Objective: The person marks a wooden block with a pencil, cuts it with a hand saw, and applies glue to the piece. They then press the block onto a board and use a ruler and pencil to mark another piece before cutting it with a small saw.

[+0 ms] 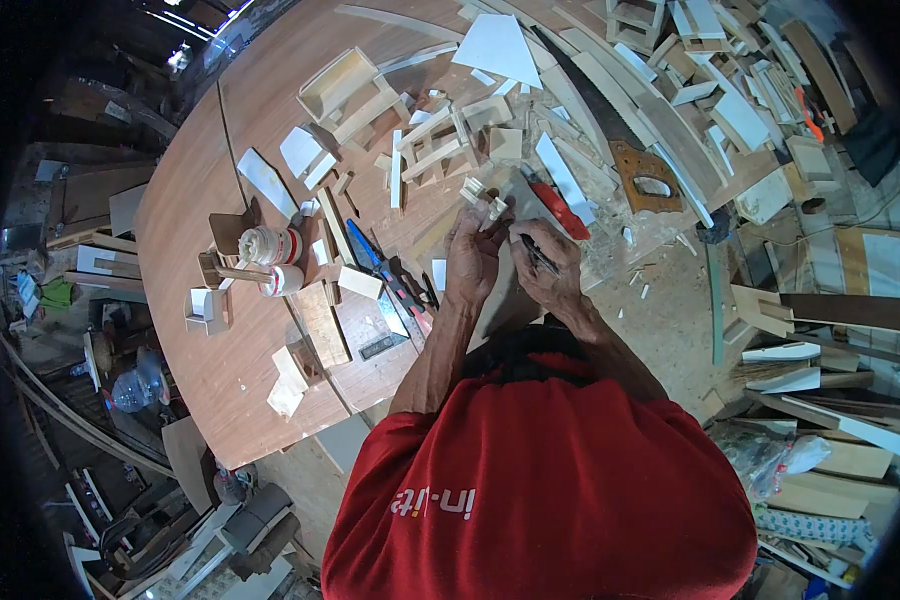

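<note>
Pale wood (476,191) juts beyond the pinching left hand (473,260); right hand (554,268) clasps a tool (537,253).

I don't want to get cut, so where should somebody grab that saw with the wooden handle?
I'd grip the saw by its wooden handle, coming from the near side with the right hand. The handle end lies nearest the person and has an opening fingers could go through, while the dark blade points away.

Small white round plastic jar (286,281) left on brown wooden tabletop (192,170), slim blue-black tool (372,257) between jar and left hand (470,264), brown wooden-handled saw (632,168) right
</note>
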A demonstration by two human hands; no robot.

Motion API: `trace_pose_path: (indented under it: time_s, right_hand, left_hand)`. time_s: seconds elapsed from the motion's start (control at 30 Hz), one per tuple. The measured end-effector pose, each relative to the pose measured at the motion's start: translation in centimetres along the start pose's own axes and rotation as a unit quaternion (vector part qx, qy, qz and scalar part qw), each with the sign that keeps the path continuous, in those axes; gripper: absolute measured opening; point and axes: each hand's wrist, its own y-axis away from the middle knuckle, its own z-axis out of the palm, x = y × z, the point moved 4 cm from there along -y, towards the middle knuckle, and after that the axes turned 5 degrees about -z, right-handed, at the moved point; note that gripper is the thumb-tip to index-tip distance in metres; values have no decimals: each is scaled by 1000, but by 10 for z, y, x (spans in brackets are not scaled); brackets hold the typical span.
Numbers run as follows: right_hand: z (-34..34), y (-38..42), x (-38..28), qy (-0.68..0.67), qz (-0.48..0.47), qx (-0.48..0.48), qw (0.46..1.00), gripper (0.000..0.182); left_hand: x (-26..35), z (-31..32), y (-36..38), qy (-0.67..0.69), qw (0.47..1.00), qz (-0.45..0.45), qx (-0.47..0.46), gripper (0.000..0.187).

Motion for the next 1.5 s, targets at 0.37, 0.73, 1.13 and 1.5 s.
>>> trace_pose_path:
  time_s: [0.37, 0.73, 1.13, 1.5]
  right_hand:
    - [0, 1, 0, -9, 28, -10, 1000, 16]
    - [-13, 7, 5, -96, 104, 35, 989, 11]
    - [-32, -3, 18, -140, 242, 65, 958, 19]
    - [5, -6, 15, -5, 149, 6, 989, 30]
  left_hand:
    - [-1, -2, 0, 3, 1000, -3, 16, 36]
    - [2, -4, 1, -26, 999, 19, -8, 37]
    - [17, 18, 23, -254, 962, 74, -62, 53]
    - [13, 0, 23, -296, 945, 100, -96, 51]
